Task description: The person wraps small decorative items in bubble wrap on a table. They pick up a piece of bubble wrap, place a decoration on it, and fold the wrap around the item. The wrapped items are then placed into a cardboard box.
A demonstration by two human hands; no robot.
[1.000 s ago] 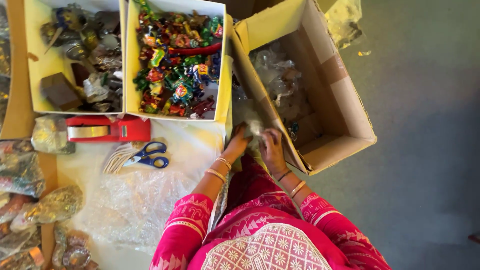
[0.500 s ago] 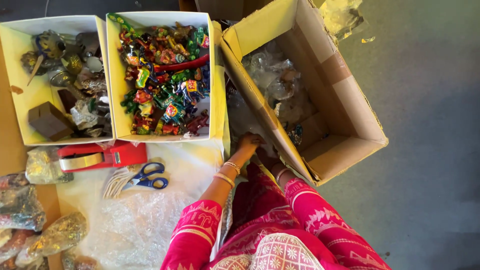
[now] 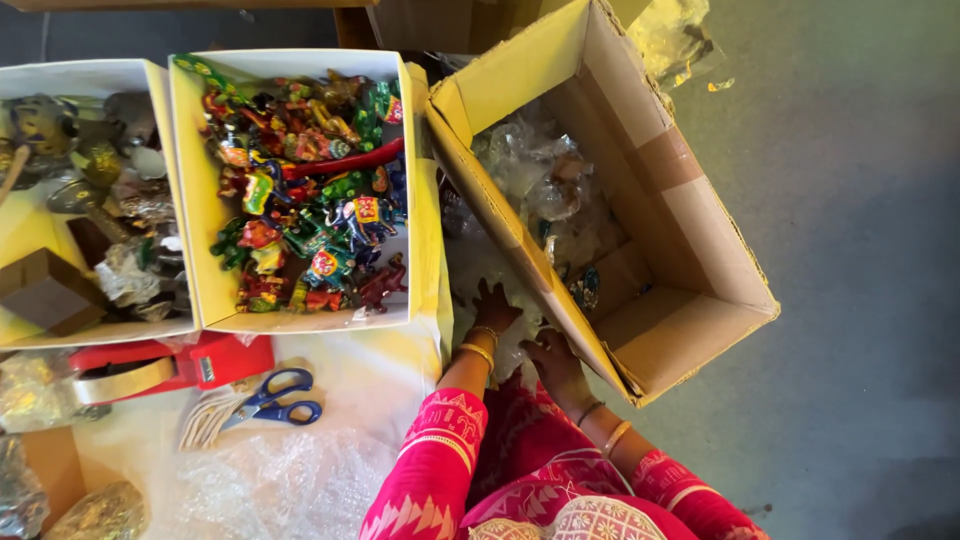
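I count one brown carton (image 3: 690, 240), tilted; against its near wall both hands reach down onto one clear wrap sheet (image 3: 480, 265): left hand (image 3: 493, 305) fingers spread, right hand (image 3: 552, 358) fingers curled on it. Left of the carton: two white boxes (image 3: 195, 230), one pair of blue scissors (image 3: 275, 398)

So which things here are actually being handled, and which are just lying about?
In hand:
- left hand and right hand, both on clear plastic wrap
- tilted cardboard box beside them

Lying about:
- blue scissors
- red tape dispenser
- tray of colourful figurines
- bubble wrap
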